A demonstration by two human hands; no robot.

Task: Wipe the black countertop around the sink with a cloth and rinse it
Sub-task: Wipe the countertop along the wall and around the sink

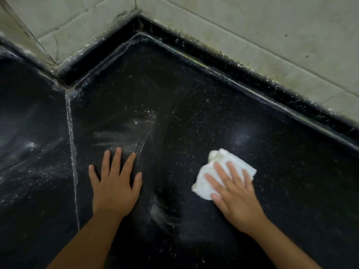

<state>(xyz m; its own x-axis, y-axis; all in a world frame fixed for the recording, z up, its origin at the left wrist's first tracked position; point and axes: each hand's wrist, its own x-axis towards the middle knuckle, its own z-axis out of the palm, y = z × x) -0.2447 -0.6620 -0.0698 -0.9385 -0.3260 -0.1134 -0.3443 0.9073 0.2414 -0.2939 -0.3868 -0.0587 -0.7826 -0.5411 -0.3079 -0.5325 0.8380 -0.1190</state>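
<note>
On cloth [223, 171] — right hand [235, 193] flat.

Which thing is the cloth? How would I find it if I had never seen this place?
Start at the big shiny black countertop that runs into the corner of the pale tiled wall. Two hands lie flat on it; look under the fingers of the right hand. The cloth is the crumpled white lump there, the only bright soft thing on the dark stone.
</note>
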